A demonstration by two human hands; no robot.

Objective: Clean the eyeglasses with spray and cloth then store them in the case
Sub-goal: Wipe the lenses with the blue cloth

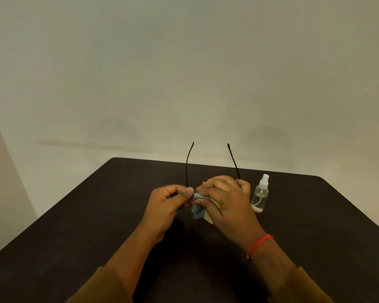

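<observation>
Two thin black temple arms of the eyeglasses (186, 167) point up and away from the person toward the wall, held over the dark worktop (96, 215). The left hand (169, 202) keeps a pinching grip on the frame at the base of the left arm. The right hand (225, 202) has its grip curled around a pale blue cloth (198, 209) at the front. Lenses and frame front are hidden behind fingers and cloth. A clear spray bottle (260, 194) stands upright just right of the right hand.

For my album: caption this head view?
Left hand pinches eyeglasses, right hand holds cloth on them; spray bottle nearby.
</observation>
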